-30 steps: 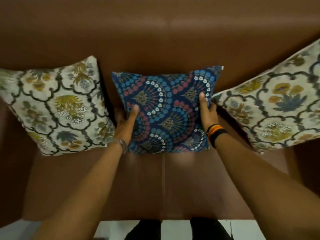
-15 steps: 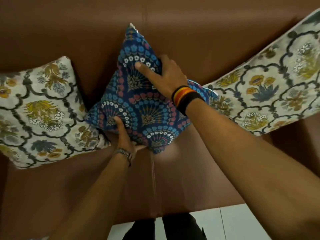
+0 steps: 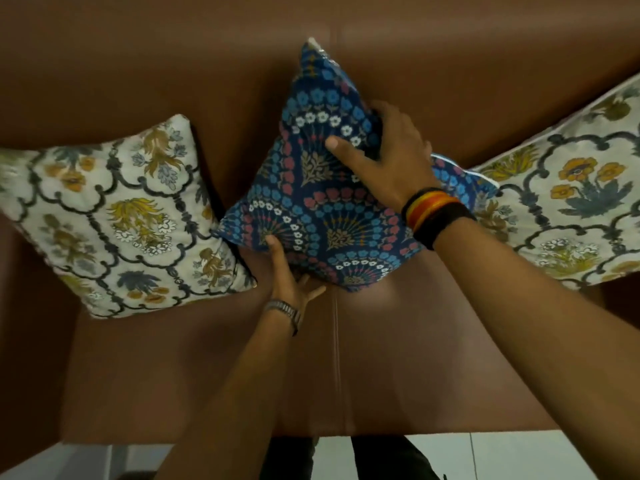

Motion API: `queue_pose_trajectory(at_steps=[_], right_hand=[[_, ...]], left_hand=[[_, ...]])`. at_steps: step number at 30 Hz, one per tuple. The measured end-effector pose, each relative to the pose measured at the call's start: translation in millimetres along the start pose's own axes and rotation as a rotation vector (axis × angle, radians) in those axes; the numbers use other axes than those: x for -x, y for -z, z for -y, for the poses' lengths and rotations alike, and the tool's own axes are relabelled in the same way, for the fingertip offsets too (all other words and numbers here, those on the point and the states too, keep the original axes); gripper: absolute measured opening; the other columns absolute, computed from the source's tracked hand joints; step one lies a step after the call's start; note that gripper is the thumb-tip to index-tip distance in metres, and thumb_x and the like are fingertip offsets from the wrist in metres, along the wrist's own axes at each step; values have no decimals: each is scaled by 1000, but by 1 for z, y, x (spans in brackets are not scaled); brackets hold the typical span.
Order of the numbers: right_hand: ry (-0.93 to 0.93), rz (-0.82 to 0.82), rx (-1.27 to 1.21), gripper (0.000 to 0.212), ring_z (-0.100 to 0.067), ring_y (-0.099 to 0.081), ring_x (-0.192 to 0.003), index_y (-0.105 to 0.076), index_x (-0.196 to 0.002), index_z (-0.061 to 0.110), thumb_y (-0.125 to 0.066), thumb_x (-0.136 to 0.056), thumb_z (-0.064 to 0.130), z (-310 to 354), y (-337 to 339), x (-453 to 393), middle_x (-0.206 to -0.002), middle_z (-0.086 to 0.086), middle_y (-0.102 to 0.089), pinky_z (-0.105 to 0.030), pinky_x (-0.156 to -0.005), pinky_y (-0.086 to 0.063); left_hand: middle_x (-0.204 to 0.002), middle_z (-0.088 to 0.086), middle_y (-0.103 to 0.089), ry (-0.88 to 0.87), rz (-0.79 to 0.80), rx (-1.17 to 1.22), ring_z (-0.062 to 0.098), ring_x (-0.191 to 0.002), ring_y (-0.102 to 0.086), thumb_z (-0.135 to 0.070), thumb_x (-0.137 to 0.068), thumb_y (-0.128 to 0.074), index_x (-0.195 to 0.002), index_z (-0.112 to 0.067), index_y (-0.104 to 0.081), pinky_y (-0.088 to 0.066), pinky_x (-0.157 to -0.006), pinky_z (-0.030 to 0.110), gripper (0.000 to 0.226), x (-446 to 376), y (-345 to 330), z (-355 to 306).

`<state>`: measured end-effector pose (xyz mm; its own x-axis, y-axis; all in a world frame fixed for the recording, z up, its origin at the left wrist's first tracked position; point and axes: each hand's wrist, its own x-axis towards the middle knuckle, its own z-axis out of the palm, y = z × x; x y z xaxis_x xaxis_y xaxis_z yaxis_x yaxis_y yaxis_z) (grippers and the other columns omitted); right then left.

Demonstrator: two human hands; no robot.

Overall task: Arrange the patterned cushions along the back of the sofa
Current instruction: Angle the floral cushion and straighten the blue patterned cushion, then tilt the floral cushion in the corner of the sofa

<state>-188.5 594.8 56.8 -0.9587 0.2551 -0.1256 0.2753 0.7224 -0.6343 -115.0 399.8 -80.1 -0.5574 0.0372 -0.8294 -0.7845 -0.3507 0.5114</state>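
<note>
The square blue cushion with a red-and-white fan pattern (image 3: 322, 206) now stands on one corner like a diamond against the back of the brown leather sofa (image 3: 450, 46); a second ago it sat flat and level on its lower edge, gripped at both sides, so it has been turned about a quarter of the way between the hands; half a second ago it was already tilted much as it is here, which I read as the turn nearly finished and the cushion being settled rather than spun further. The right hand (image 3: 391, 157) lies over the upper right edge, its fingers (image 3: 337, 144) spread and pressed into the fabric, clamped on the cushion; the left hand (image 3: 289, 275) supports the lower left edge from beneath, thumb on the front face, fingers curled under it and partly hidden. The cream floral cushion on the left (image 3: 128, 216) leans against the backrest, close beside the blue one's left corner; the cream floral cushion on the right (image 3: 568, 199) leans likewise, its near corner tucked just behind the blue one's right corner. There are no containers here; the sofa seat carries all three cushions, so the row looks almost arranged.
</note>
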Motion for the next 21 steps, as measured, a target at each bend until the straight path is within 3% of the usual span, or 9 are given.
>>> queue_pose_trajectory(at_steps=[2,4,6,8,9,11,13,17,21], right_hand=[[97,-158,53,85,-33,-31,-157,-36,-160,13,-57,-97,67,14,-13,28,-167,-12,-35,-69,-126,-14],[279,-268,33,72,-36,-34,-155,-42,-156,7,-59,-102,52,36,-37,61,-164,-18,-39,-61,-128,-19],[355,-128,-90,65,-30,-41,-149,-44,-155,10,-61,-104,46,65,-77,89,-160,-15,-45,-50,-125,-34],[217,136,-261,64,-23,-47,-143,-41,-156,16,-61,-104,48,98,-120,102,-157,-5,-46,-47,-117,-45],[129,211,-345,65,-21,-49,-141,-40,-156,17,-62,-103,47,116,-141,99,-155,-2,-47,-48,-114,-48],[-20,221,-487,67,-21,-53,-136,-40,-154,17,-67,-100,44,149,-184,81,-147,1,-51,-46,-112,-50],[-152,169,-602,77,-22,-56,-131,-34,-156,14,-72,-97,45,175,-220,59,-142,-3,-54,-34,-106,-51],[-445,122,-682,111,-27,-46,-148,-15,-165,17,-73,-85,67,211,-270,38,-166,-4,-40,-33,-120,-37],[-364,84,-538,113,-30,-48,-147,-25,-164,21,-63,-78,84,247,-268,54,-163,-7,-46,-36,-123,-35]], left_hand=[[-163,8,-43,-9,-115,-30,35,-143,-49,-94,-83,-35,-165,-32,-32,-51,-105,64,103,2,35,1],[-164,8,-46,-44,-265,-51,32,-137,-54,-92,-87,-33,-165,-29,-35,-53,-103,57,100,8,84,0],[-173,11,-31,-65,-463,-71,36,-149,-43,-92,-85,-36,-168,-29,-28,-46,-108,55,104,17,140,-16],[-178,8,-16,-111,-654,-127,36,-158,-28,-88,-89,-41,-170,-28,-16,-33,-119,54,104,23,192,-47],[-177,8,-20,-182,-703,-162,35,-157,-30,-85,-91,-46,-169,-28,-18,-32,-121,50,101,22,217,-70],[-169,9,-36,-372,-680,-259,34,-151,-41,-81,-90,-54,-165,-27,-26,-34,-121,45,97,12,259,-125],[-171,7,-32,-447,-582,-376,32,-152,-39,-83,-86,-55,-168,-26,-17,-33,-123,50,107,-5,290,-181],[-178,4,-20,-314,-293,-577,32,-158,-29,-96,-78,-45,-170,-33,-5,-28,-126,56,118,-26,324,-248],[-176,-1,-24,-292,-208,-514,26,-156,-34,-106,-62,-50,-170,-39,-12,-28,-126,57,132,-18,343,-243]])
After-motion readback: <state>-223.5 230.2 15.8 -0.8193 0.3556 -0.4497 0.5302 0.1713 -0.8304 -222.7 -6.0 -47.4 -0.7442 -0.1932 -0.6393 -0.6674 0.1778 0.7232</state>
